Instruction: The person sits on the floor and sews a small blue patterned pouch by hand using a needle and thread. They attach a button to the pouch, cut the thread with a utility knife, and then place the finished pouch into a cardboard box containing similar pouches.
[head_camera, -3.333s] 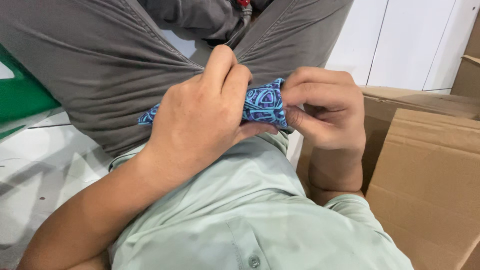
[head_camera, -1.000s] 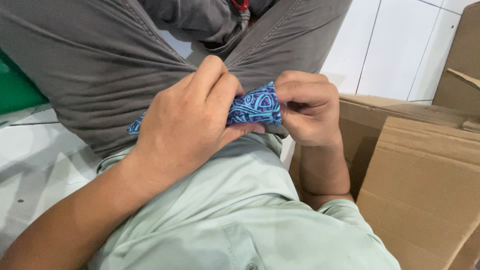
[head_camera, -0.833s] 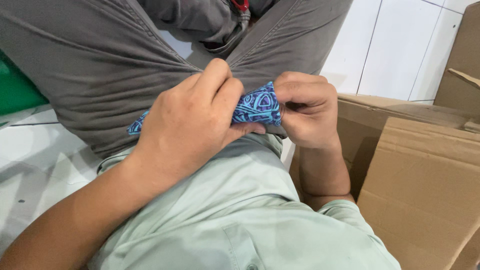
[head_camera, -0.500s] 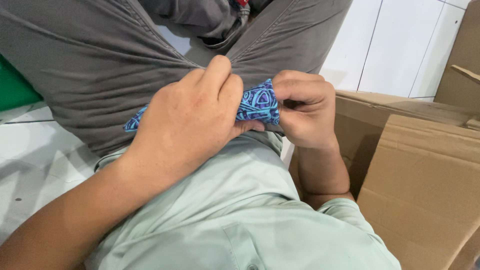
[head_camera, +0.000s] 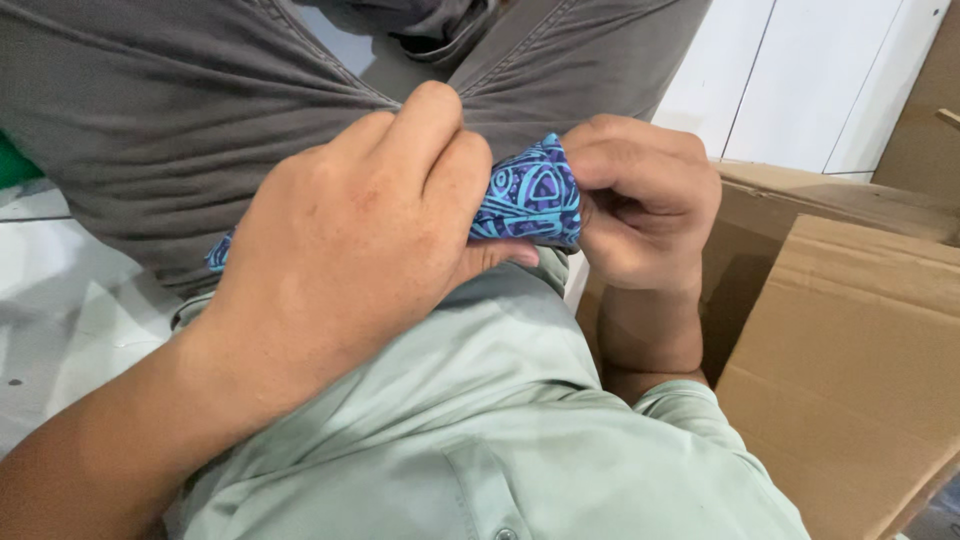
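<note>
My left hand (head_camera: 350, 250) and my right hand (head_camera: 645, 205) both pinch a small blue and purple patterned cloth (head_camera: 528, 197) held between them over my lap. The left hand covers most of the cloth; a bit of its edge (head_camera: 218, 252) peeks out by my left wrist. The right hand's fingers curl tightly around the cloth's right end. Under the hands lie my grey trousers (head_camera: 150, 110) and pale green shirt (head_camera: 480, 420).
Brown cardboard boxes (head_camera: 860, 350) stand close on the right. A white tiled wall (head_camera: 800, 80) is behind them. A white floor (head_camera: 60, 320) shows at the left, with a green object (head_camera: 12, 165) at the far left edge.
The hands have kept gripping the cloth and shifted slightly; more of the cloth is now bunched under the left hand's fingers. The view has drifted a little.
</note>
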